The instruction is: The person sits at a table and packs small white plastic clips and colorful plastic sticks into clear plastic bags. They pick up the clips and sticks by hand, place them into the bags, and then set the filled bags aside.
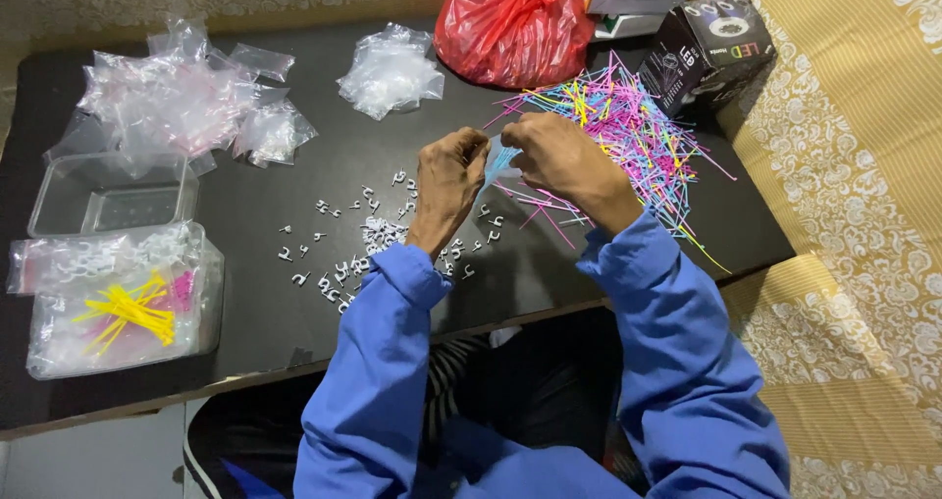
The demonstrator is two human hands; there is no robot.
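Note:
Both my hands meet over the black table (245,322). My left hand (449,177) and my right hand (555,156) pinch together a thin light-blue plastic stick (498,159) between their fingertips. Just right of my right hand lies a big heap of thin coloured sticks (638,126), pink, blue, yellow and purple. Below and left of my left hand, several small white plastic clips (339,268) are scattered on the table. Both sleeves are blue.
A clear tub (108,193) stands at the left, with a bagged tub holding yellow and pink sticks (128,308) in front of it. Piles of small clear bags (177,97) (391,72), a red plastic bag (515,23) and boxes (711,52) sit at the back.

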